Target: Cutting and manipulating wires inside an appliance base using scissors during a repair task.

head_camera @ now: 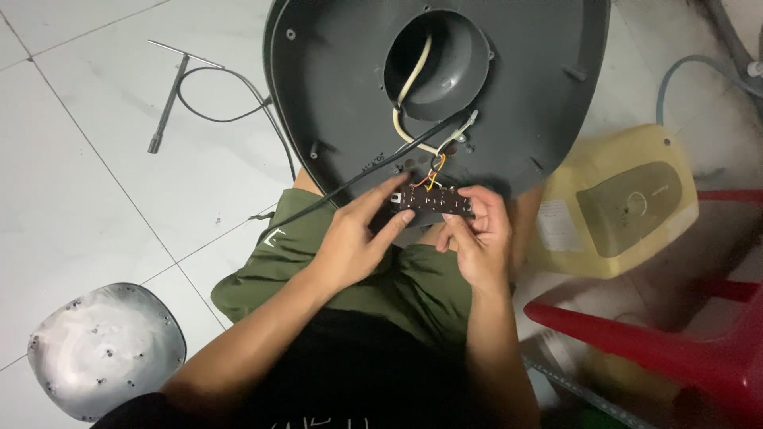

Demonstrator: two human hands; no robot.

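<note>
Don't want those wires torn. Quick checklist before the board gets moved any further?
1. Both hands on board: ok. Left hand and right hand hold the brown circuit board at its ends.
2. Wires attached: ok. Red and yellow wires run from the board up to the grey base.
3. Wire slack: cannot tell; they look short.
4. Black cable clear of the board: not ok. It crosses just above the left fingers.
5. T-handle tool within reach: not ok. It lies off on the floor tiles.
6. Solder joints: cannot tell, too small.
</note>
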